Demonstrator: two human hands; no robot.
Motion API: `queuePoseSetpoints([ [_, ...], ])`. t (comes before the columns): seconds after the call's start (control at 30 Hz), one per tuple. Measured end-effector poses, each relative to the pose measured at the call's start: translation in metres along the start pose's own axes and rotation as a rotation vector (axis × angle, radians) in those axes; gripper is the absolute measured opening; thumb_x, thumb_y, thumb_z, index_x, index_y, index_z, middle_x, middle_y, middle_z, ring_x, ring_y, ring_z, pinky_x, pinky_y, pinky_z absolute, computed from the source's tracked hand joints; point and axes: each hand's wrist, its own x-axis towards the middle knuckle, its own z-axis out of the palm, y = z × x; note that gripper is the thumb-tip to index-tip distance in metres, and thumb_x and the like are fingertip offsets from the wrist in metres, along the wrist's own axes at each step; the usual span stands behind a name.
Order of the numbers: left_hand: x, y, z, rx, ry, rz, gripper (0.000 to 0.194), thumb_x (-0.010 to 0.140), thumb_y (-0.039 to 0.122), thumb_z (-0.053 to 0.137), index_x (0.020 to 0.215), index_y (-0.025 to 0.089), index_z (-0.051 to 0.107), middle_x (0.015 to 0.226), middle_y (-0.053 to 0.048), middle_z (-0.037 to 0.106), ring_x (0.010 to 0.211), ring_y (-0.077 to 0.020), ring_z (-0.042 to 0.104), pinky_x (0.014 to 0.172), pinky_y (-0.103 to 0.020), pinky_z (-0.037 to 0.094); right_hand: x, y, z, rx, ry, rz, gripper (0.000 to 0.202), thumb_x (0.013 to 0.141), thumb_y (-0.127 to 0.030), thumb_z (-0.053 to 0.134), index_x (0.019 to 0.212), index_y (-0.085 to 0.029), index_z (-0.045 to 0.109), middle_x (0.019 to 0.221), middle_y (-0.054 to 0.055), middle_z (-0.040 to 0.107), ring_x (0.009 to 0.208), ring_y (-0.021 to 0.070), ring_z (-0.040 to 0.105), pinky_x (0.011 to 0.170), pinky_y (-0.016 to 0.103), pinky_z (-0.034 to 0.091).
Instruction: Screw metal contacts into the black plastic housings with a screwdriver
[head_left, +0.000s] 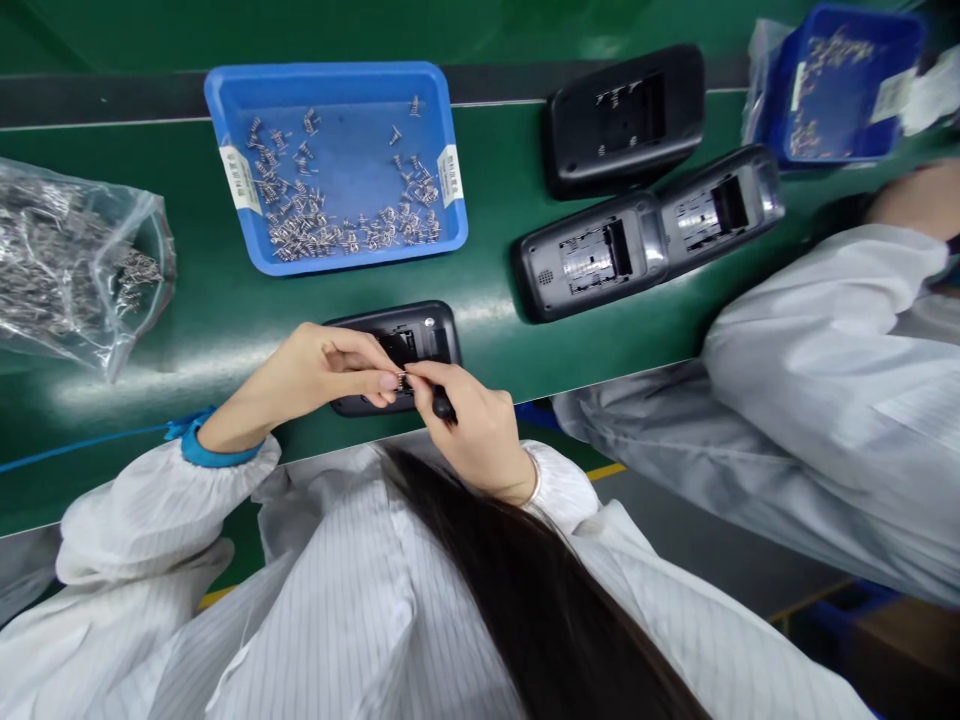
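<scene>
My left hand (330, 375), with a blue band at the wrist, pinches a small metal spring part (403, 381) between thumb and fingertips. From the other side my right hand (476, 425) meets it, its thumb and forefinger at the same part, and a tool with a black handle (443, 404) lies in its grip. Both hands are over a black plastic housing (442, 335) on the green table, and they hide its lower middle. Behind them a blue tray (337, 262) holds many small metal springs (300, 215).
A clear bag of metal springs (60, 250) lies at the left. More black housings (626, 120) rest at the right behind my hands. Farther right are another blue bin (840, 100) with small parts and a person's white sleeve (825, 290).
</scene>
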Motion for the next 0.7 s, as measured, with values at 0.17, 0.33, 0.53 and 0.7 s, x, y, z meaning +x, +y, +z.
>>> queuePoseSetpoints([
  [0.17, 0.003, -0.001, 0.002, 0.373, 0.290, 0.311, 0.009, 0.082, 0.030, 0.073, 0.079, 0.022, 0.073, 0.094, -0.004, 0.068, 0.089, -0.0171, 0.066, 0.080, -0.029, 0.056, -0.011, -0.007, 0.000, 0.073, -0.016, -0.032, 0.020, 0.094, -0.015, 0.050, 0.111, -0.016, 0.060, 0.112, 0.004, 0.070, 0.102, 0.0054, 0.067, 0.073, 0.013, 0.053],
  [0.33, 0.017, -0.013, 0.008, 0.809, 0.375, 0.466, 0.007, 0.087, 0.025, 0.066, 0.082, 0.023, 0.070, 0.123, -0.005, 0.061, 0.124, -0.0263, 0.052, 0.110, -0.049, 0.039, -0.017, -0.008, 0.008, -0.145, -0.200, -0.075, 0.021, 0.096, -0.024, 0.049, 0.106, -0.019, 0.067, 0.119, 0.000, 0.068, 0.085, 0.0037, 0.068, 0.056, 0.017, 0.046],
  [0.53, 0.022, -0.010, 0.005, 0.854, 0.330, 0.430, 0.007, 0.090, 0.026, 0.060, 0.088, 0.022, 0.065, 0.119, -0.006, 0.061, 0.122, -0.0253, 0.052, 0.108, -0.047, 0.039, -0.013, -0.006, 0.008, -0.156, -0.266, -0.123, 0.027, 0.097, -0.026, 0.045, 0.111, -0.021, 0.067, 0.121, -0.003, 0.067, 0.082, 0.0027, 0.066, 0.054, 0.019, 0.044],
  [0.7, 0.024, -0.005, 0.003, 0.910, 0.264, 0.443, 0.011, 0.095, 0.028, 0.054, 0.094, 0.021, 0.063, 0.118, -0.008, 0.061, 0.121, -0.0249, 0.053, 0.107, -0.048, 0.040, -0.012, -0.001, 0.008, -0.111, -0.256, -0.183, 0.027, 0.098, -0.025, 0.044, 0.112, -0.019, 0.066, 0.121, -0.003, 0.067, 0.099, 0.0026, 0.065, 0.058, 0.018, 0.045],
])
